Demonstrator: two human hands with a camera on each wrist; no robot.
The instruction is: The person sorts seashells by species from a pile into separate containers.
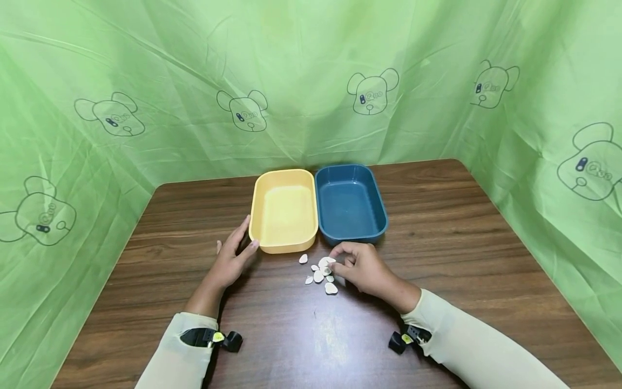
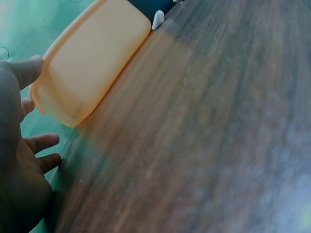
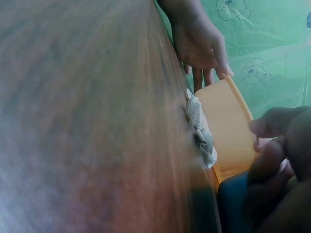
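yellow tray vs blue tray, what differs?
The yellow tray is pale yellow and sits left; the blue tray is dark blue and sits right. The left hand touches the yellow tray's corner; no hand touches the blue tray. Both are empty, rounded rectangles of like size, side by side on the table.

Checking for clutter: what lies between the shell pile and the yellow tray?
Only bare wooden table separates the shell pile from the yellow tray, seen in the head view.
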